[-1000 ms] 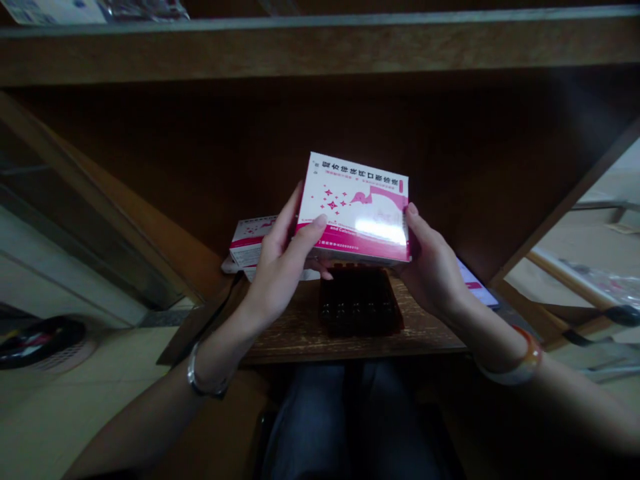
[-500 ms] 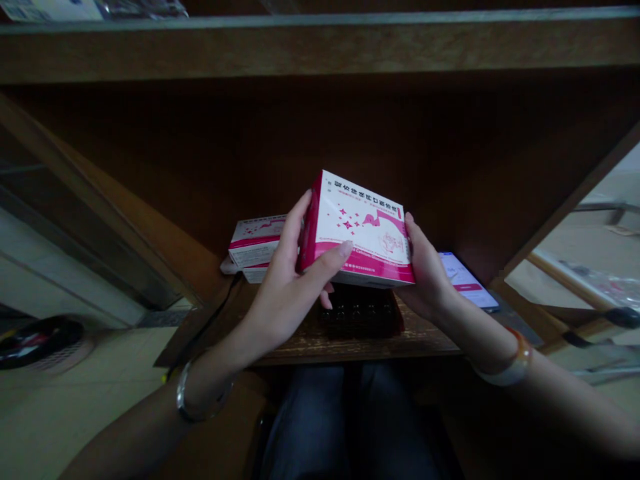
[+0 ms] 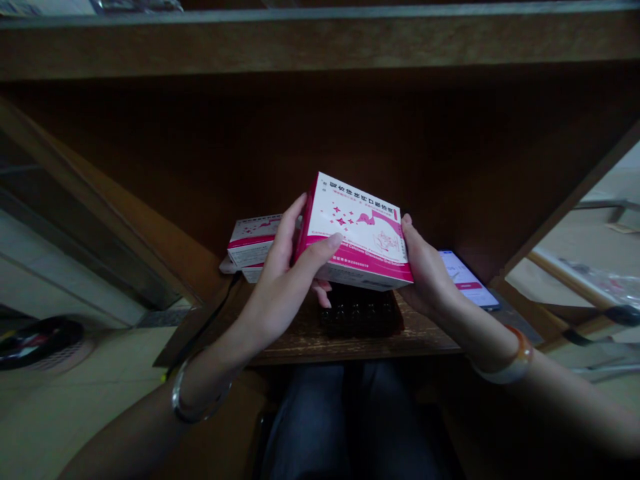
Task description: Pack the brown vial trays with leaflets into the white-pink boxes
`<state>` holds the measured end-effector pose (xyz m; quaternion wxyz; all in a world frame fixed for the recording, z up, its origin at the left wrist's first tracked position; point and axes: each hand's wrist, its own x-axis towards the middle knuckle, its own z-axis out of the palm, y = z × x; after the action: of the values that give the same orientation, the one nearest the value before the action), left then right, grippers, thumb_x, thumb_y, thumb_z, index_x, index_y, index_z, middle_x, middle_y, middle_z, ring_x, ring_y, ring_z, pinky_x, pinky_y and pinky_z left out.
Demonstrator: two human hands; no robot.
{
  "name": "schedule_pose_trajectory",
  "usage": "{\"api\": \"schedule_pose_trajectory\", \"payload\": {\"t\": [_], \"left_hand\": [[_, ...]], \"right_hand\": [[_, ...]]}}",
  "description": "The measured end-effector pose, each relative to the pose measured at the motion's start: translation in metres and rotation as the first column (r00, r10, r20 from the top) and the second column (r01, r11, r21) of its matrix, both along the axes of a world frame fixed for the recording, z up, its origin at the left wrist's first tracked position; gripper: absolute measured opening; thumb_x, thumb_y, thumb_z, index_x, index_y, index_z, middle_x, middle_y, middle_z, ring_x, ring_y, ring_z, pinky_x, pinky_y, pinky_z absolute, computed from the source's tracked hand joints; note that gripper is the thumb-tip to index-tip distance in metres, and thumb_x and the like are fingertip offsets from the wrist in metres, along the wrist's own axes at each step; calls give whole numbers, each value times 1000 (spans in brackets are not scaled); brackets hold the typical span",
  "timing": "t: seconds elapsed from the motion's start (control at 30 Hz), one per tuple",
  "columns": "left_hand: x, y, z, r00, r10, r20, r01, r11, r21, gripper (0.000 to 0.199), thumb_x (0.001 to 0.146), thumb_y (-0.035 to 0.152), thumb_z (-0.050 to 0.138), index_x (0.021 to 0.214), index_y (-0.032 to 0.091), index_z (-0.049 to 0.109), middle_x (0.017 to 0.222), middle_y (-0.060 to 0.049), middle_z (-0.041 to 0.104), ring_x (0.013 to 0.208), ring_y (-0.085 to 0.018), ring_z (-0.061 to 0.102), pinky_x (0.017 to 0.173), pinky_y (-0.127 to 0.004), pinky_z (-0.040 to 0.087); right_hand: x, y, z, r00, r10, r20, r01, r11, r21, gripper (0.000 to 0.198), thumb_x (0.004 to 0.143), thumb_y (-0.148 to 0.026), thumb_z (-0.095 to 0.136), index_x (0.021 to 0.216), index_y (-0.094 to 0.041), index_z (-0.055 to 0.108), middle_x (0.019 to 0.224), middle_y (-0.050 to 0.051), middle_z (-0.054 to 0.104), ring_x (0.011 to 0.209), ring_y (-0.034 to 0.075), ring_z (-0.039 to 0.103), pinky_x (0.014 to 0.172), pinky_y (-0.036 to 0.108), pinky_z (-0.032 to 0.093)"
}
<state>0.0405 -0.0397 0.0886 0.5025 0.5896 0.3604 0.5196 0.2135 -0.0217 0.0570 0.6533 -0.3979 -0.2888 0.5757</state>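
Between my two hands is a white and pink medicine box (image 3: 357, 230), held tilted above the wooden surface. My left hand (image 3: 287, 280) grips its left side, thumb lying on the printed top face and fingers around the edge and below. On the opposite end, my right hand (image 3: 425, 267) is closed against the box's right side, its fingers partly hidden behind it. Beneath the box lies a dark tray with rounded hollows (image 3: 360, 317), partly covered from view. Left of my left hand, similar pink and white boxes (image 3: 253, 243) are stacked.
A lit smartphone (image 3: 467, 280) lies on the wooden shelf (image 3: 295, 348) at right. A dark cable (image 3: 213, 317) runs along the left. Overhead is a thick shelf edge (image 3: 320, 43). On the floor at left stands a round basket with a black rim (image 3: 45, 343).
The box has shifted slightly left and tipped a little, so more of its near side face shows. Both hands keep their hold on it.
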Motion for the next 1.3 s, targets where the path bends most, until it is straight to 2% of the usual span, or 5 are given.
{"api": "schedule_pose_trajectory", "payload": {"t": [0.13, 0.27, 0.63, 0.9, 1.3], "left_hand": [[2, 0, 9, 1000, 28, 9, -27, 997, -68, 72, 84, 43, 65, 148, 25, 39, 96, -7, 71, 46, -12, 57, 33, -21, 47], [3, 1, 14, 998, 31, 48, -26, 996, -84, 64, 84, 41, 62, 141, 20, 45, 78, -3, 68, 45, -13, 57, 32, -20, 46], [-1, 4, 16, 996, 53, 76, -51, 998, -28, 52, 85, 39, 59, 133, 19, 51, 73, -3, 66, 44, -11, 55, 32, -17, 39], [-9, 0, 28, 991, 125, 49, -127, 991, 36, 48, 83, 37, 58, 127, 21, 57, 72, 0, 63, 44, -11, 55, 30, -16, 35], [-16, 18, 29, 993, 87, 83, -77, 990, -118, 24, 85, 41, 55, 79, 18, 58, 60, -2, 64, 40, -10, 49, 29, -19, 32]], "right_hand": [[3, -3, 0, 996, 50, 77, -57, 993, 99, 20, 81, -38, 64, 87, -20, 70, 93, 9, 79, 97, 29, 74, 83, 43, 60], [0, -11, 8, 999, 43, 31, -45, 997, 61, 29, 87, -44, 59, 101, -21, 71, 96, 7, 79, 94, 28, 74, 77, 44, 61], [5, -14, 10, 973, 212, 92, -229, 940, 252, 39, 89, -53, 59, 115, -26, 66, 113, 5, 76, 108, 28, 70, 81, 43, 60], [16, -17, 23, 910, 352, 220, -399, 887, 234, 41, 80, -41, 68, 115, -19, 64, 111, 10, 76, 95, 27, 73, 73, 39, 60], [5, -20, 22, 956, 277, 102, -291, 942, 170, 45, 83, -31, 49, 126, -23, 56, 106, 5, 75, 96, 25, 72, 73, 40, 63]]}}
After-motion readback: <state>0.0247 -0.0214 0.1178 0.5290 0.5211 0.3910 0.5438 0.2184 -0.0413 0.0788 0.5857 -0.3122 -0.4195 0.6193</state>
